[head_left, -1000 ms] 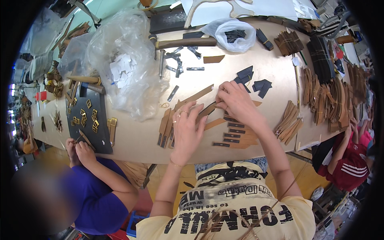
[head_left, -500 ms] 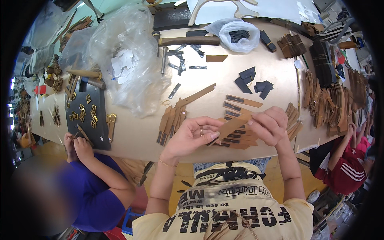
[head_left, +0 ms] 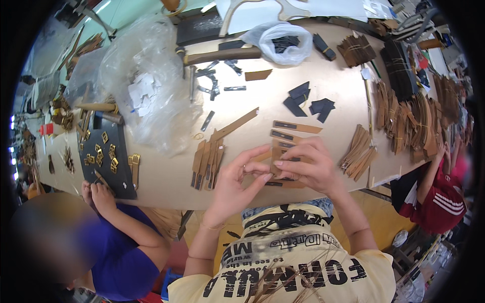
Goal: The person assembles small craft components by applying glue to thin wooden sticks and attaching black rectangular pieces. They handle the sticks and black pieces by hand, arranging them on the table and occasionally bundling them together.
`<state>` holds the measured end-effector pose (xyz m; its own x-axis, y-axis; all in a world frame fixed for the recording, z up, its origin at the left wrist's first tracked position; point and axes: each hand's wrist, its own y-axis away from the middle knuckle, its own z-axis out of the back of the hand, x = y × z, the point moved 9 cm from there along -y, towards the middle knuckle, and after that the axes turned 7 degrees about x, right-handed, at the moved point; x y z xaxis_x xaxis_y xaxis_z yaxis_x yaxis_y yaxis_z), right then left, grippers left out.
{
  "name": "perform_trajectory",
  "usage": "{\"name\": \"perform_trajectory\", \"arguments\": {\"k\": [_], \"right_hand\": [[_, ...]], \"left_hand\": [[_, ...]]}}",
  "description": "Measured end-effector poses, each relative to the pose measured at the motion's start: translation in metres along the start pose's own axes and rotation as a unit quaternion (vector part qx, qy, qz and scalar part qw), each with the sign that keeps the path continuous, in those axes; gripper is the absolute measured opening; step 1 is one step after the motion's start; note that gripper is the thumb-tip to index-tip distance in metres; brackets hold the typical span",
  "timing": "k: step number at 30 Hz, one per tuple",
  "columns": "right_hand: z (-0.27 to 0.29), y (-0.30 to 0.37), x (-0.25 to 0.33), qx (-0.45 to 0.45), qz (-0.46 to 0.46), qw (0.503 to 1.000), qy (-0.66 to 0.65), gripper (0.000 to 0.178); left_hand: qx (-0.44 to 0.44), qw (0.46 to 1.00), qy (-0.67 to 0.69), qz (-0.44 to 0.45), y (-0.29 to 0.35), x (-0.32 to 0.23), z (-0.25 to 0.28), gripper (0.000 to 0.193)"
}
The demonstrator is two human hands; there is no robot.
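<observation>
A brown leather strip is pinched in my right hand, its lower end hidden behind the fingers. Beside its left edge is my left hand, thumb and fingers apart; whether the fingertips touch the strip is hard to tell. Beneath and behind my hands lies a row of brown strips, with small black pieces on their left ends. Left of my left hand sits an overlapping pile of similar strips. Beyond the row are black cut pieces.
A hammer, loose black pieces and a bag of black pieces lie farther back. Clear plastic spreads at left. Strip bundles lie at right. A co-worker sits left by a black board with gold buckles.
The strip has turned from slanting between both hands to nearly upright in my right hand. My right hand has moved left and down, and my left fingers have spread. The whole view has shifted slightly.
</observation>
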<state>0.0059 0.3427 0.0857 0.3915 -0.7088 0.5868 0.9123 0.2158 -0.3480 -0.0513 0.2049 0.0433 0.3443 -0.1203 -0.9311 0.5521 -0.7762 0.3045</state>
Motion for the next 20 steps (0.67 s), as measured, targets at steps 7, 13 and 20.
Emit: {"name": "perform_trajectory", "arguments": {"k": [7,13,20], "right_hand": [[-0.02,0.024,-0.037,-0.069,-0.195,0.87,-0.448,0.014],[0.054,0.069,-0.123,-0.315,-0.274,0.772,-0.48,0.023],[0.073,0.043,-0.178,0.102,-0.335,0.937,-0.014,0.027]], "left_hand": [[0.043,0.99,-0.131,-0.034,-0.001,-0.015,-0.019,0.052],[0.048,0.988,-0.149,-0.004,0.004,-0.002,-0.011,0.047],[0.045,0.998,-0.048,0.008,0.016,0.026,0.016,0.048]]}}
